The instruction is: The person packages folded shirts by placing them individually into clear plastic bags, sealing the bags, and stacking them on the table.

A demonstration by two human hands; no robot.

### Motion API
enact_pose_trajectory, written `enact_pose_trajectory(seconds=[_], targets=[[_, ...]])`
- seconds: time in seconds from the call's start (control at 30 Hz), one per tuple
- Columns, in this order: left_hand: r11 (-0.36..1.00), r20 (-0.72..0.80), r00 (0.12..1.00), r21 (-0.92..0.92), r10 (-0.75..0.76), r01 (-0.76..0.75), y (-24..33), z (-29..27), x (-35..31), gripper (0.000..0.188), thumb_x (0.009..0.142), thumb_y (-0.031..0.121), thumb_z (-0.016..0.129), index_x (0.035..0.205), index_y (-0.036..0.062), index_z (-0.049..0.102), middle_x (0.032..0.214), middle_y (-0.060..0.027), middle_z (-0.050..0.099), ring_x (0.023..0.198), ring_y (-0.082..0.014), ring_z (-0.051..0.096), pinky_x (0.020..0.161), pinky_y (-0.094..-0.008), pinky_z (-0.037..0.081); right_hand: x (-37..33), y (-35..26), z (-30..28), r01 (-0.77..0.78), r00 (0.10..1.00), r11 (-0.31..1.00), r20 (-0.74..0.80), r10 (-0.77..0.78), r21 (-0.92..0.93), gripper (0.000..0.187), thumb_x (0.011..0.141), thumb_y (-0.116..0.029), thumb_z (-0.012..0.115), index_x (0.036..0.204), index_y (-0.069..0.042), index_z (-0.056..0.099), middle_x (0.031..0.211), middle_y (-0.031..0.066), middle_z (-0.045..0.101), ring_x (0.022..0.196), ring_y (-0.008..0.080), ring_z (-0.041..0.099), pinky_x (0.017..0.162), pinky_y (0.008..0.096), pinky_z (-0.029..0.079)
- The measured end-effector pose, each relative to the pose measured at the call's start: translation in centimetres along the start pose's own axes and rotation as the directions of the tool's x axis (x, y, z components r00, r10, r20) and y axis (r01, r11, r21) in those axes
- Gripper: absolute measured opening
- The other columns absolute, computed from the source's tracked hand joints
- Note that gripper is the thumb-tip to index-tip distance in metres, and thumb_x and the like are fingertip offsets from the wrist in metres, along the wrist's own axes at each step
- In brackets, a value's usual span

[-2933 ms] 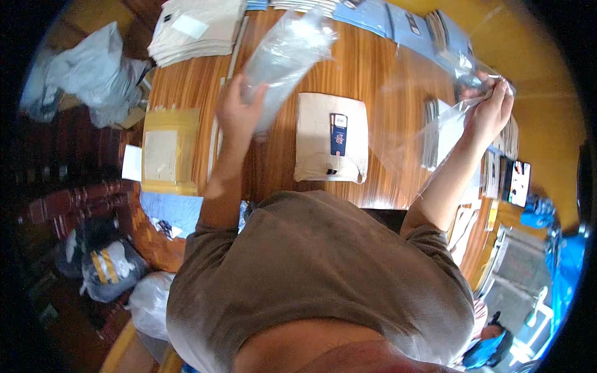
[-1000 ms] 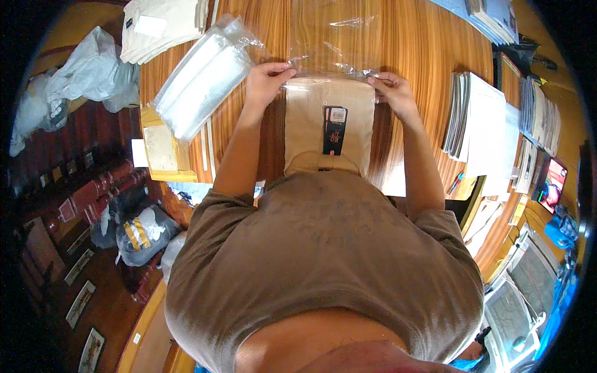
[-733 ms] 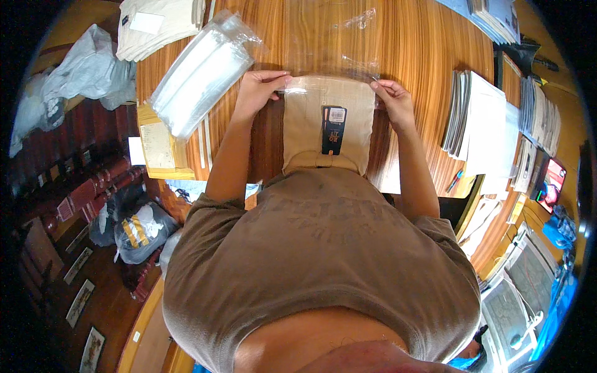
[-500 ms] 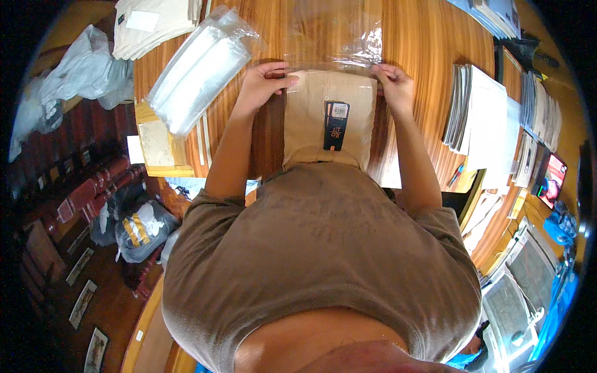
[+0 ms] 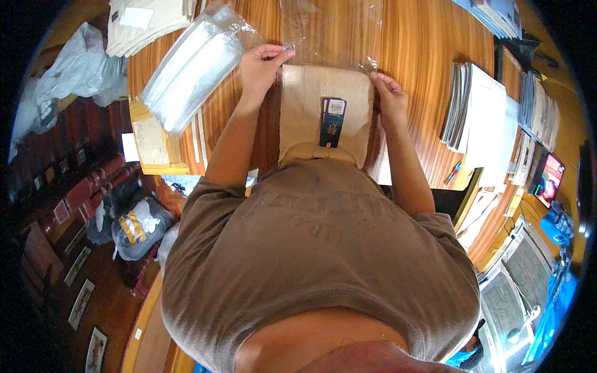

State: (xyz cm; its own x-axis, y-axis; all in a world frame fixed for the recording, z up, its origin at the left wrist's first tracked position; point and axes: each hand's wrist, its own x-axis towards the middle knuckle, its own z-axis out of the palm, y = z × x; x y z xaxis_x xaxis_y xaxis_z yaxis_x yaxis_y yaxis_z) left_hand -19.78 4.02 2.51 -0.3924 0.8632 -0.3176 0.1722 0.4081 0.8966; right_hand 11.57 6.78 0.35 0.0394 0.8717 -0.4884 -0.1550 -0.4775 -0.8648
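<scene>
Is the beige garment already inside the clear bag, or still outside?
Mostly outside. The garment lies folded on the table, and both hands hold the bag mouth at its far edge.

head cam | fisheye | looks straight down | close over wooden table (image 5: 429, 37)

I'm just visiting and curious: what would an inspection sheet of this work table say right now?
Surface: wooden table, striped grain, much of it covered.
Job's things: folded beige garment with a dark hang tag; clear plastic bag lying beyond it, its open edge at the garment's far end.
Clutter: bundle of clear bags, stack of folded beige garments, paper stacks, flat cardboard box.
Hands: left hand and right hand each pinch the bag's edge at a garment corner.
Cables: nothing seen.
Surroundings: filled plastic bags on the floor, lit screen at right.
</scene>
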Motion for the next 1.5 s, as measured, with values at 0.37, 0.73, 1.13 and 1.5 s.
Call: enact_pose_trajectory(seconds=[0.37, 0.73, 1.13, 1.5], targets=[[0.996, 0.118, 0.992, -0.08, -0.033, 0.042, -1.2, -0.6, -0.7, 0.033, 0.09, 0.028, 0.082, 0.106, -0.0002, 0.078, 0.084, -0.0022, 0.076, 0.067, -0.0072, 0.064, 0.055, -0.0216, 0.048, 0.8, 0.2, -0.7, -0.085, 0.995, 0.986, -0.065, 0.076, -0.142, 0.029, 0.091, -0.024, 0.084, 0.102, 0.002, 0.078, 0.088, 0.0034, 0.074, 0.076, 0.0105, 0.066, 0.07, 0.0248, 0.053], [0.998, 0.281, 0.958, 0.002, -0.062, 0.064, 0.5, -2.1, -2.1, 0.039, 0.088, 0.035, 0.083, 0.105, 0.0003, 0.08, 0.092, -0.0065, 0.076, 0.081, -0.0128, 0.067, 0.072, -0.0277, 0.053, 4.0, -1.8, -1.5, -0.013, 0.978, 0.931, 0.191, 0.089, -0.365, 0.023, 0.097, -0.025, 0.077, 0.105, -0.004, 0.076, 0.087, 0.0005, 0.074, 0.074, 0.0075, 0.066, 0.065, 0.0228, 0.055], [0.997, 0.378, 0.925, -0.05, -0.043, 0.066, -0.5, -2.2, -2.6, 0.033, 0.09, 0.026, 0.082, 0.111, 0.0007, 0.078, 0.091, -0.0041, 0.075, 0.081, -0.0121, 0.067, 0.066, -0.0256, 0.055, 3.3, -2.5, -0.9, -0.035, 0.983, 0.942, 0.158, 0.092, -0.334, 0.032, 0.091, -0.019, 0.082, 0.119, -0.006, 0.072, 0.108, 0.004, 0.077, 0.087, 0.0104, 0.072, 0.069, 0.0254, 0.059], [0.955, 0.296, 0.935, 0.157, 0.197, -0.251, -2.4, -2.5, -2.6, 0.034, 0.09, 0.028, 0.081, 0.109, -0.0002, 0.079, 0.099, -0.0073, 0.078, 0.088, -0.0132, 0.068, 0.082, -0.0295, 0.054, -0.8, -2.5, -1.7, -0.165, 0.978, 0.927, 0.067, 0.198, -0.338, 0.031, 0.094, -0.033, 0.079, 0.105, -0.003, 0.078, 0.086, -0.0001, 0.073, 0.071, 0.0081, 0.065, 0.065, 0.0236, 0.057]])
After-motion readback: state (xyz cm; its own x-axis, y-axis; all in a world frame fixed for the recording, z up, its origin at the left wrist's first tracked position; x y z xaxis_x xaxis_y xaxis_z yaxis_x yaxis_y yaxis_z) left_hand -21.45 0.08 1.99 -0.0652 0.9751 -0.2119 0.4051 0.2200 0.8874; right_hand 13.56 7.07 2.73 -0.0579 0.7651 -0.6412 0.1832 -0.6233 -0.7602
